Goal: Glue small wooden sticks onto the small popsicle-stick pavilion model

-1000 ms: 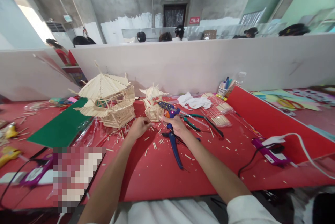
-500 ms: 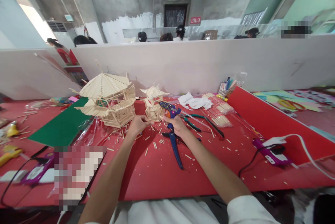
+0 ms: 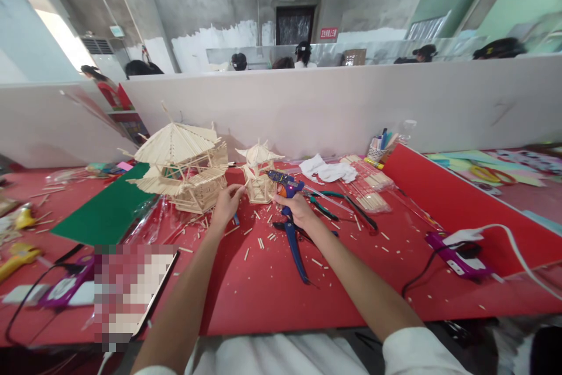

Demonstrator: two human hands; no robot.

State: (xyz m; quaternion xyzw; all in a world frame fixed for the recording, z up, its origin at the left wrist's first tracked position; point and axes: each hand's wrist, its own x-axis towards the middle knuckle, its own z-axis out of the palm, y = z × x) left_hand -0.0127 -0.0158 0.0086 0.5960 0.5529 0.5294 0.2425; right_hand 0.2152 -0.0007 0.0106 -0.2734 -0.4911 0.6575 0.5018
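Observation:
My right hand (image 3: 297, 206) is wrapped round the grip of a blue glue gun (image 3: 283, 183) with an orange trigger, its nozzle pointing left at a small stick pavilion (image 3: 260, 179). Just left of that pavilion, my left hand (image 3: 228, 204) has thumb and fingertips pinched together; whatever is between them is too small to make out. A larger pavilion of pale wooden sticks (image 3: 193, 173) stands behind and left of this hand. Below the glue gun lie blue-handled pliers (image 3: 295, 249). Short cut stick pieces (image 3: 260, 243) are scattered in front of the small pavilion.
Green-handled pliers (image 3: 325, 209), a white cloth (image 3: 327, 169) and bagged sticks (image 3: 369, 191) lie to the right. A red board (image 3: 439, 205) leans beyond a purple power strip (image 3: 459, 258). At left are a green board (image 3: 99, 208) and a yellow glue gun (image 3: 17, 258).
My left hand has risen slightly, away from me, its pinched fingertips now beside the small pavilion's left side. My right hand and the glue gun stay nearly still.

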